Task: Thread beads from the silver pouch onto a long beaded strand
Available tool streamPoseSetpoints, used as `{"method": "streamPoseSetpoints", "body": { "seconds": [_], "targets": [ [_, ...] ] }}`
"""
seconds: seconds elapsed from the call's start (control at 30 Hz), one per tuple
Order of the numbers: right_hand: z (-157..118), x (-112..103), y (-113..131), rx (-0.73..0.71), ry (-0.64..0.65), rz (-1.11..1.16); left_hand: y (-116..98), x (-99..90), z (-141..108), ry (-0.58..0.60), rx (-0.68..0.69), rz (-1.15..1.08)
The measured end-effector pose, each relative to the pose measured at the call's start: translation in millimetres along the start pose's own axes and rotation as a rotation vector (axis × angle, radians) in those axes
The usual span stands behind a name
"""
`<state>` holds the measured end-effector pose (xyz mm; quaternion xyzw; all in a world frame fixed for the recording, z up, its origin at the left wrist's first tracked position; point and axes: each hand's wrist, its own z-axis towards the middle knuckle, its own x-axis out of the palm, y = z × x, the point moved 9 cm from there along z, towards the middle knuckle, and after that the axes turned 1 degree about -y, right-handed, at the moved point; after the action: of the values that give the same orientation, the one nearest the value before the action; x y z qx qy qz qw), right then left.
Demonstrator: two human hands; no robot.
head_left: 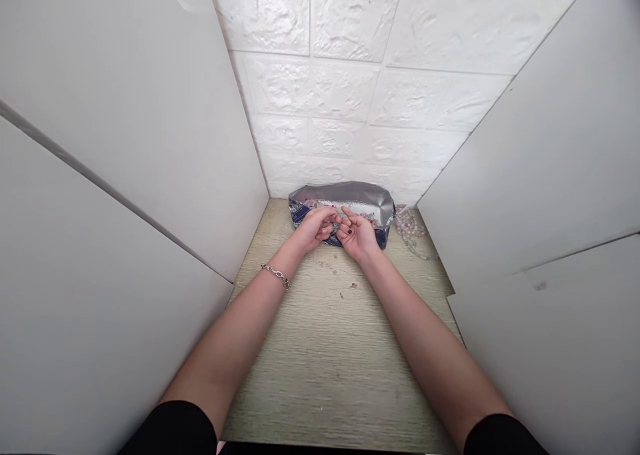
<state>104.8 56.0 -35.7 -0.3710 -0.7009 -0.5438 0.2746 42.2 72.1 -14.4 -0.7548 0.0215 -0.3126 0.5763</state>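
Left hand and right hand are shown pinched, any held item unclear, over a light, soft silver pouch, best gripped at its far edge.

- Smooth white side panels hem in both sides
- White embossed brick-pattern wall closes the far end
- Crumpled silver-and-navy pouch blocks its foot (pale beads heaped beside)
- Pale wood-grain tabletop is passable between the panels

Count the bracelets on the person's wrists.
1: a silver chain bracelet on the left wrist. The bare right wrist has none.
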Motion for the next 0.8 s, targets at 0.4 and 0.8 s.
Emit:
{"method": "streamPoseSetpoints", "body": {
  "seconds": [0.4, 0.8],
  "targets": [
    [-0.3, 2.9, 1.0, -0.031, 0.014, -0.029, 4.4, 4.3, 3.0, 0.058, 0.035, 0.163],
    [-0.6, 1.0, 3.4, -0.042, 0.008, -0.005, 0.9, 4.1, -1.6, 0.023, 0.019, 0.15]
  ]
}}
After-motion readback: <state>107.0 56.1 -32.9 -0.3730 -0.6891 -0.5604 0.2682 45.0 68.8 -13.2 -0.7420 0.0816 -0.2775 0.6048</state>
